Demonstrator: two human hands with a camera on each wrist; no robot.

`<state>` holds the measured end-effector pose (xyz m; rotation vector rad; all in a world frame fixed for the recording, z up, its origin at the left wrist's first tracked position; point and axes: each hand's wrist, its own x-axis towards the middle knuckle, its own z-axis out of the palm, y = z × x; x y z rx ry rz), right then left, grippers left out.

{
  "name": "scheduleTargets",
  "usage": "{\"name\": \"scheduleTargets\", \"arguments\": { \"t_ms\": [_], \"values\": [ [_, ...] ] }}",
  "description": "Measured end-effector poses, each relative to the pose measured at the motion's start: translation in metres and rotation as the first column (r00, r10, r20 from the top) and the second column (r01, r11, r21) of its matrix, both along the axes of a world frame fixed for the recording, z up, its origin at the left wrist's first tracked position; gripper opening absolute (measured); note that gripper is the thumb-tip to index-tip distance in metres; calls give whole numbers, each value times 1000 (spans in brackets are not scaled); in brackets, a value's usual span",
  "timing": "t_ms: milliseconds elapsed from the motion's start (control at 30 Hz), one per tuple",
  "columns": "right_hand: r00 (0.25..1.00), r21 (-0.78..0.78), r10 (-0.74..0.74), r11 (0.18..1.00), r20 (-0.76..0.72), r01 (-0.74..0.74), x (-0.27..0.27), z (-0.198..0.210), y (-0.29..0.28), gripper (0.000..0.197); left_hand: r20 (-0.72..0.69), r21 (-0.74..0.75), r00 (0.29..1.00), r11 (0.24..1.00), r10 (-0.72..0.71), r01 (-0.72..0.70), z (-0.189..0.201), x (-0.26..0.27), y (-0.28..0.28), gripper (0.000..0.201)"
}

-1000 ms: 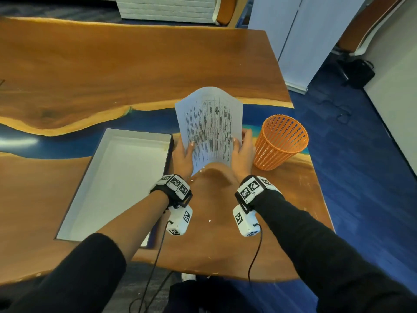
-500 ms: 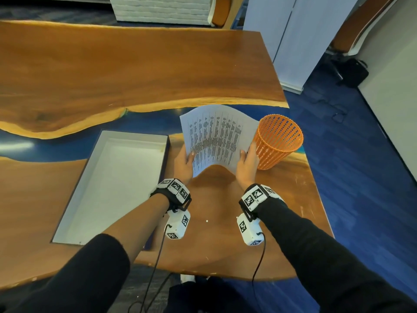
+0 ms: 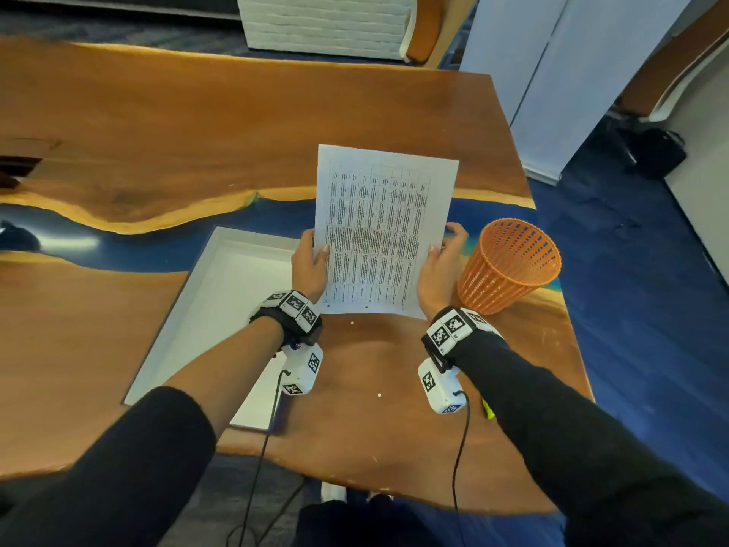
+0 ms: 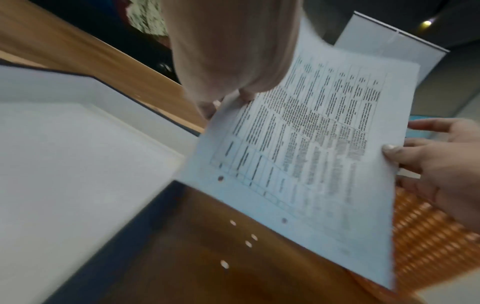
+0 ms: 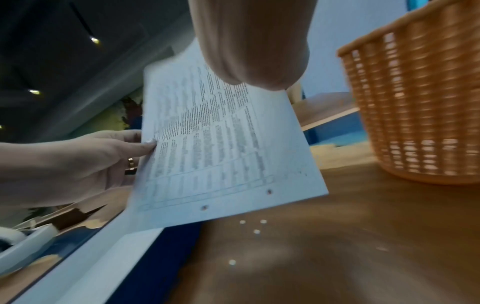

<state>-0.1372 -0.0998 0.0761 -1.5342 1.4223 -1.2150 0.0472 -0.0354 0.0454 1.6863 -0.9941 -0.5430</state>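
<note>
Your sheet (image 3: 384,230) has straightened since half a second ago: it no longer curls toward the orange basket (image 3: 509,266) and is now flat, with the printed side toward you. Your left grip (image 3: 309,266) pinches its left edge, thumb on the print and fingers behind; your right grip (image 3: 438,274) pinches the right edge likewise. It hangs above the bench (image 3: 157,124) near the right edge, between the white tray (image 3: 221,294) and the basket.
</note>
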Motion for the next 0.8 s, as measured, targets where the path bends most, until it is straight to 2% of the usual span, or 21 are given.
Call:
{"name": "scheduleTargets", "arguments": {
  "t_ms": [100, 200, 267, 433, 633, 800],
  "values": [
    [998, 4, 62, 998, 14, -62, 33, 0, 4, 42, 21, 35, 992, 992, 122, -123, 8, 31, 14, 30],
    [969, -15, 229, 973, -91, -231, 65, -14, 15, 30, 29, 112, 975, 968, 222, -224, 7, 64, 38, 32],
    [933, 31, 323, 946, -161, -322, 86, -28, 27, 22, 113, 173, 960, 946, 257, -274, 1, 86, 58, 29],
    [859, 233, 482, 868, -175, -439, 130, -52, 70, 16, 365, 423, 920, 855, 143, -301, -24, 138, 105, 20],
    [682, 467, 688, 701, -246, -539, 154, -69, 97, 28, 371, 636, 927, 713, 53, -295, -48, 160, 137, 25],
    [586, 550, 737, 659, -337, -513, 164, -83, 104, 23, 351, 731, 936, 620, 15, -284, -54, 157, 144, 28]
  ]
}}
